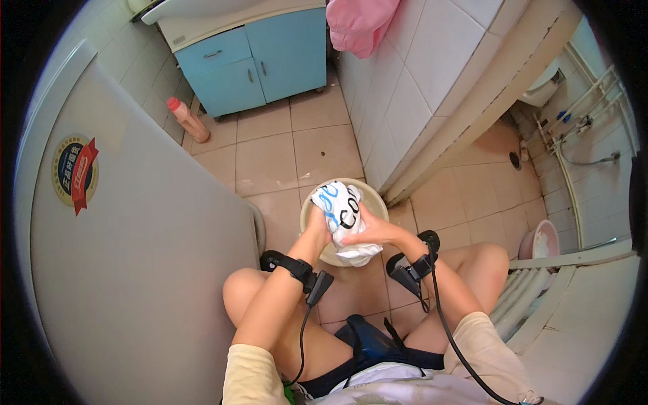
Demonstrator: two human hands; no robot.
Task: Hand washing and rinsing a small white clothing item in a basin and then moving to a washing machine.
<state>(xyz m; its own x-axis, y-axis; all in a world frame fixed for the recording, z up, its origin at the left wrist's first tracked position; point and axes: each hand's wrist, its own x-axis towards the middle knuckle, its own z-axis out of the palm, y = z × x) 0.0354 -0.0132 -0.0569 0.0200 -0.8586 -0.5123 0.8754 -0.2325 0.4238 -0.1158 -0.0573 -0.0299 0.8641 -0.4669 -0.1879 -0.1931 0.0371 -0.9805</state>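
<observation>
Bunched between my two hands is a white cloth [349, 212] with large blue and black lettering, probably a garment. My left hand [318, 227] grips its left side, the fingertips partly hidden by the folds. From the right, my right hand [373, 229] presses on it with the thumb across the front. Below the cloth a cream plastic basin [376, 198] stands on the tiled floor between my feet. A loose end of the cloth hangs over the basin's near rim. The bundle hides most of the basin's inside.
A grey refrigerator [152, 253] bearing a sticker rises close on my left. Ahead stand a blue cabinet [288, 55] and a pink bottle [188, 120]. A tiled wall corner [405, 152] juts out at the right, with a pink cloth [360, 25] above. Beyond the doorway sits a pink basin [529, 240].
</observation>
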